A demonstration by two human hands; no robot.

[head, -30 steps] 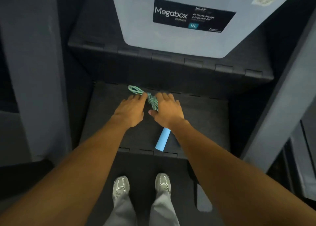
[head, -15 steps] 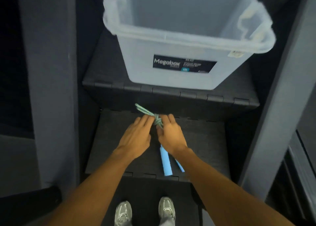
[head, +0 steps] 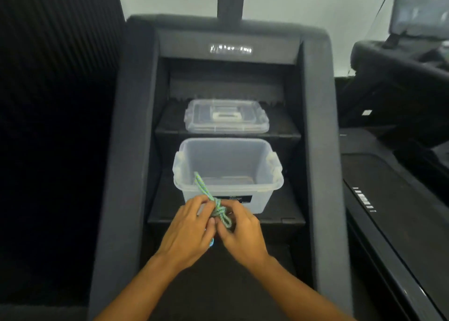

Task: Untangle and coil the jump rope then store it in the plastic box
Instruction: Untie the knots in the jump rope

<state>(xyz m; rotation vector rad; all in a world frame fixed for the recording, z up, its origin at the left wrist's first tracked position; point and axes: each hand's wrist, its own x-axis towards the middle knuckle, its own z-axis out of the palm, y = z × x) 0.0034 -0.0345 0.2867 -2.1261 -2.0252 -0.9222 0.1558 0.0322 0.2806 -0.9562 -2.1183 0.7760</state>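
Observation:
A green braided jump rope (head: 220, 211), bunched into a knot, is lifted in front of the clear plastic box (head: 274, 184). My left hand (head: 188, 233) and my right hand (head: 240, 233) both grip the knotted bundle from either side. A loop of the rope (head: 200, 182) sticks up over the box's near left rim. A sliver of a blue handle (head: 211, 241) shows between my hands; the rest of the handles is hidden. The box stands open on a dark step.
The box's clear lid (head: 227, 116) lies on the step above. Tall dark side rails (head: 128, 150) flank the steps on both sides. Another dark machine (head: 388, 211) stands to the right.
My hands lifted the rope bundle off the lower step up to the box's front. The view tilted up, so the box's inside and the lid now show.

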